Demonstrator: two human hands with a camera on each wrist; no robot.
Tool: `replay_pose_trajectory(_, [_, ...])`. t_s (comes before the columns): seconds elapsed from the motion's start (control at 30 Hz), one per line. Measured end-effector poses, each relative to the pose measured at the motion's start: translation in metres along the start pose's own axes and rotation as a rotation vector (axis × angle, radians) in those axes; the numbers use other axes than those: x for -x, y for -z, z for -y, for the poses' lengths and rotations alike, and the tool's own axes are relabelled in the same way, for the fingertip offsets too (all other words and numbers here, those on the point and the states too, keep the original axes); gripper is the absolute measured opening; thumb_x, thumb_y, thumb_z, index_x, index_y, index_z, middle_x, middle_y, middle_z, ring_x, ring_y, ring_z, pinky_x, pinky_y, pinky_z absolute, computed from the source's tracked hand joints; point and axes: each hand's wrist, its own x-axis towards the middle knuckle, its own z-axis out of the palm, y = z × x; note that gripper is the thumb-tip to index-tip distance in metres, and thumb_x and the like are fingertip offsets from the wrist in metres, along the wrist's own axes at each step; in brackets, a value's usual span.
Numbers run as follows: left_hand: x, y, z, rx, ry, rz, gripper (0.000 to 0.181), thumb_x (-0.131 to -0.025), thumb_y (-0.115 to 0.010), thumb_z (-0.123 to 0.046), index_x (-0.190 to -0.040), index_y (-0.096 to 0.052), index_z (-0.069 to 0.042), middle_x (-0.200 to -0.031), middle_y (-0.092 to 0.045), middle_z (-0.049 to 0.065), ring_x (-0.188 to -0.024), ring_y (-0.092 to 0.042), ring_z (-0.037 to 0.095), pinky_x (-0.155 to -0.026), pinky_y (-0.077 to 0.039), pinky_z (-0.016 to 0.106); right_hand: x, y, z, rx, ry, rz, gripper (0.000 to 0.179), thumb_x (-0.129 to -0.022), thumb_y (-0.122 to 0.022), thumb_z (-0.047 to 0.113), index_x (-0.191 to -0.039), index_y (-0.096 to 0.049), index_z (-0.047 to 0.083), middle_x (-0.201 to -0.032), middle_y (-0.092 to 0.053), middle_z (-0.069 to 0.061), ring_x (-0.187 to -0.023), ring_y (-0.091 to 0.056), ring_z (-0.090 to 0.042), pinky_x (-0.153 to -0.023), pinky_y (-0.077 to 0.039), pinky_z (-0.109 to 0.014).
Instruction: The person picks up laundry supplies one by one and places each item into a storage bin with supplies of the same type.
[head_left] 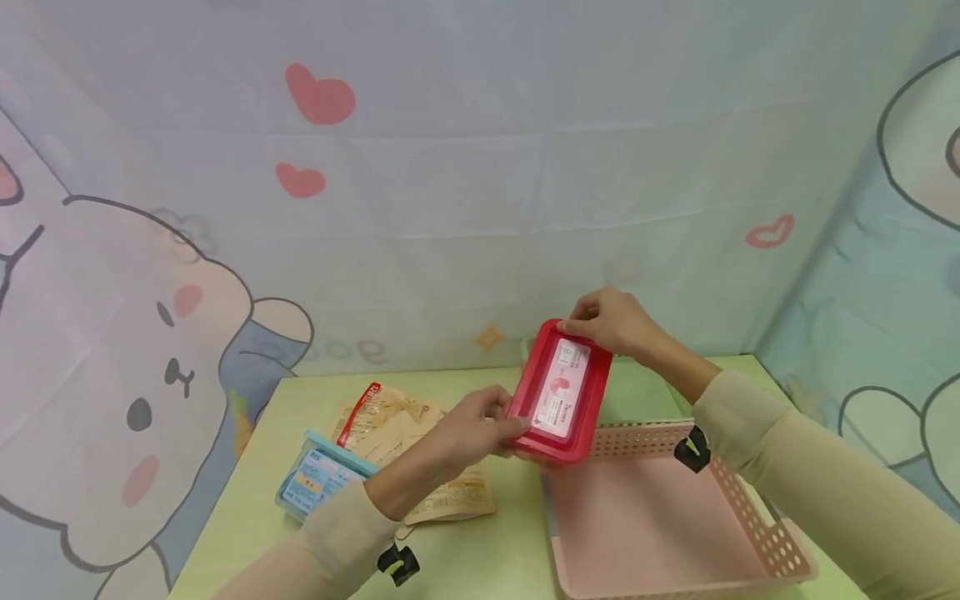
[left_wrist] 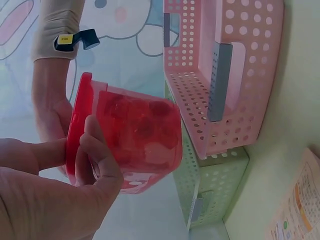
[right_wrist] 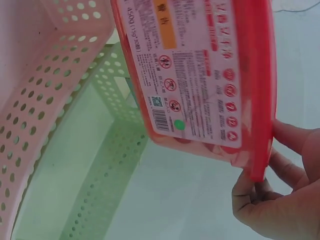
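A red lidded tub of laundry pods (head_left: 561, 392) is tilted in the air, its labelled lid turned to the head camera. My left hand (head_left: 480, 425) grips its near left edge, thumb on top of the lid. At the far right corner, my right hand (head_left: 611, 321) pinches the lid's rim. Rounded pods show through the tub's clear red wall (left_wrist: 140, 132) in the left wrist view. The right wrist view shows a white printed label (right_wrist: 195, 75) on its side. Below it stands a pink perforated basket (head_left: 660, 500), with a green basket (head_left: 637, 392) behind.
On the left of the pale green table (head_left: 517, 542) lies a blue tub (head_left: 318, 479) with a label. Beige printed packages (head_left: 457, 496) lie beside it, one with a red edge. A patterned cloth (head_left: 465, 208) hangs behind the table.
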Motion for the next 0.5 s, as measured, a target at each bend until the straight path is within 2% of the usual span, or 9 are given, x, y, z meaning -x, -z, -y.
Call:
replay_pose_trajectory(0.1, [0.001, -0.001, -0.001, 0.000, -0.017, 0.003, 0.017, -0.103, -0.068, -0.007, -0.107, -0.055, 0.003, -0.095, -0.061, 0.014, -0.078, -0.073, 0.020, -0.075, -0.061, 0.033, 0.001, 0.004, -0.001, 0.003, 0.016, 0.023, 0.027, -0.101, -0.074, 0.027, -0.105, -0.076, 0.001, -0.097, -0.073, -0.015, -0.078, -0.068, -0.024, -0.069, -0.060, -0.033])
replay_pose_trajectory(0.33, [0.002, -0.002, -0.002, 0.007, -0.011, 0.003, 0.018, -0.102, -0.070, -0.008, -0.106, -0.056, 0.002, -0.094, -0.059, 0.012, -0.078, -0.070, 0.019, -0.076, -0.061, 0.034, 0.004, 0.018, -0.005, 0.008, -0.004, 0.163, 0.023, -0.103, -0.071, 0.024, -0.100, -0.075, 0.001, -0.091, -0.074, -0.010, -0.080, -0.068, -0.023, -0.073, -0.059, -0.033])
replay_pose_trajectory(0.5, [0.002, -0.005, -0.001, 0.031, 0.006, -0.001, 0.018, -0.102, -0.070, -0.009, -0.106, -0.057, 0.002, -0.095, -0.061, 0.014, -0.076, -0.071, 0.019, -0.074, -0.060, 0.030, 0.004, 0.023, -0.008, 0.022, 0.033, 0.222, 0.017, -0.103, -0.068, 0.016, -0.107, -0.074, 0.001, -0.101, -0.073, -0.014, -0.088, -0.069, -0.026, -0.079, -0.061, -0.041])
